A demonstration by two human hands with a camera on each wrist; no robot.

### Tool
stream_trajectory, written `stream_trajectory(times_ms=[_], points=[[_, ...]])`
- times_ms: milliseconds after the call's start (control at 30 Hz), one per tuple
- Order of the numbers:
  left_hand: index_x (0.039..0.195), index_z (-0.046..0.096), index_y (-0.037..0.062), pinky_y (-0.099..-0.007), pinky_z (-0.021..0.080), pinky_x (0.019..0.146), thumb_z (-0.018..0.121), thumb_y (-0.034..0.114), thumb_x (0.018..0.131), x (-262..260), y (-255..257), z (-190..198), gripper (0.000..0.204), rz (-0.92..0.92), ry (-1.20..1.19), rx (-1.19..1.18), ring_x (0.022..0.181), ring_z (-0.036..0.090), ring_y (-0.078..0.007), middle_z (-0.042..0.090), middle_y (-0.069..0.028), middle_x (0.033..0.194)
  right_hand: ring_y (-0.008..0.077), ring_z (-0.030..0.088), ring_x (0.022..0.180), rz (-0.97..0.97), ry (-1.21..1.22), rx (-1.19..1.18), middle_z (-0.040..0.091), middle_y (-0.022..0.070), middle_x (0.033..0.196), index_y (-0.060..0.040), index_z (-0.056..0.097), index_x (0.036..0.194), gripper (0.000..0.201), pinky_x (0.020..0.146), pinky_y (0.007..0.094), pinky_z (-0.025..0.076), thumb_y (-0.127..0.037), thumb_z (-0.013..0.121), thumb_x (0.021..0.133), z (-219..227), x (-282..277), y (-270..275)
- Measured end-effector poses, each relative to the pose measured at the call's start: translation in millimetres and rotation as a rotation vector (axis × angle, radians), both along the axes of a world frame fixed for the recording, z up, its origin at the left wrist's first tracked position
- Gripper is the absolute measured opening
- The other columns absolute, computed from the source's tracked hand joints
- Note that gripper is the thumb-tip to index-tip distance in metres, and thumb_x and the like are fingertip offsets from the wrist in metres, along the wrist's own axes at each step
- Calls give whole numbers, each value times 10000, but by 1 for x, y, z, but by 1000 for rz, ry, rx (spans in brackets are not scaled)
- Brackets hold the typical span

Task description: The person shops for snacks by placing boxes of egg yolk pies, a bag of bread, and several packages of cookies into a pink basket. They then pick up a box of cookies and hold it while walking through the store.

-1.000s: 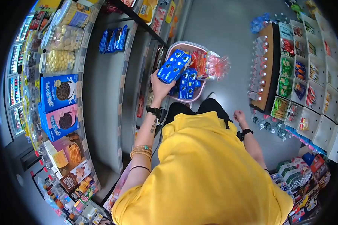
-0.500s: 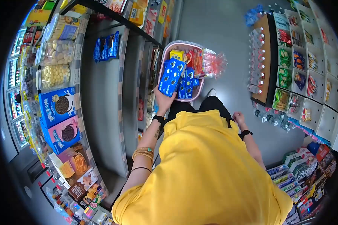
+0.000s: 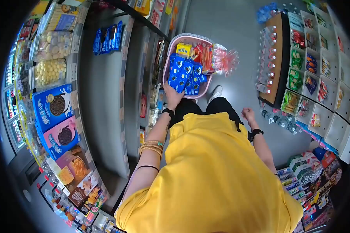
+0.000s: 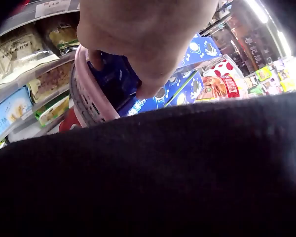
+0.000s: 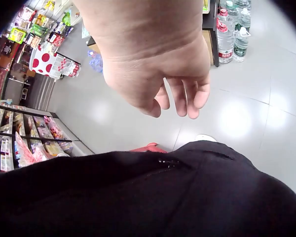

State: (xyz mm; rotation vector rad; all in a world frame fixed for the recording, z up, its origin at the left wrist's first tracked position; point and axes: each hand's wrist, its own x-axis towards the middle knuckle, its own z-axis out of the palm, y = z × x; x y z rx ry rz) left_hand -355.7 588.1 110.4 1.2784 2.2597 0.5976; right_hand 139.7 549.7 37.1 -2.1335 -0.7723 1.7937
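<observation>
A pink basket point(image 3: 167, 62) stands on the floor in front of the person. Low inside it, at its left side, the left hand point(image 3: 174, 96) grips the near end of a blue patterned box point(image 3: 179, 78). Thumb and fingers straddle that box in the left wrist view, where the hand point(image 4: 143, 34) hides much of it. Similar blue boxes point(image 3: 197, 75) lie alongside, with a yellow box point(image 3: 183, 49) and red packets point(image 3: 207, 58) beyond. At the person's right side hangs the right hand point(image 3: 249, 114), holding nothing, its fingers loosely bent.
Shelves line the left, with blue packets point(image 3: 107, 39), cookie boxes point(image 3: 53, 104) and jars of sweets point(image 3: 50, 73). On the right stand a row of bottles point(image 3: 266, 58) and white snack bins point(image 3: 323, 97). A clear-wrapped bundle with a pink bow point(image 3: 226, 61) sticks out over the basket's right rim.
The left hand has brought the blue box down from above the basket into its left side, next to the other blue boxes. The right hand stays at the person's side.
</observation>
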Motion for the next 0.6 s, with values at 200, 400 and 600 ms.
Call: stream_trajectory(times_ms=[200,400,600], points=[[1422,186,-29,-464,321,1101,951,187,475,-3,1,16,1237,6,-87,-52,1269,363,-415,344,-249,1337,141,638,679,58,-12,-41,659,50,854,-66,585,1091,240,561,251,488,-156,583,868,2,-6,-3],[1434,174,-2,-464,282,1124,959,206,469,-19,-21,7,1261,38,-185,33,1301,326,-397,330,-225,1367,153,630,631,33,-6,-38,651,68,832,-20,575,1085,233,528,264,493,-102,572,867,4,-7,2],[1409,222,23,-436,389,1055,958,206,512,-29,-32,-39,1175,89,-402,-85,1250,448,-338,430,-199,1330,155,629,636,49,-3,-28,647,70,837,-20,573,1085,228,534,260,493,-118,569,879,7,-7,8]])
